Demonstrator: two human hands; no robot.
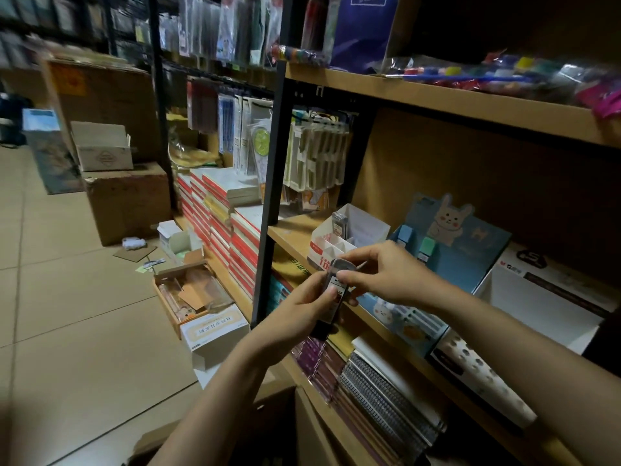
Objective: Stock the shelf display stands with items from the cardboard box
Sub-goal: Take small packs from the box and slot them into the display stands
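A stack of small lead cases (332, 297) is gripped by the left hand (295, 314) just before the white display stand (349, 237); the top case is pinched by the right hand (379, 274). A loose pinch could spill the stack.

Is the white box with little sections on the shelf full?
Mostly empty: the white display stand holds one dark case; its other visible sections look bare.

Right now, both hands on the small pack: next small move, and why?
Probably lift the pack with the right hand back into an open slot of the white display stand. Both hands already pinch it, left hand lower, right at its top; the stand sits just behind on the shelf, holding one similar pack upright, other compartments apparently empty.
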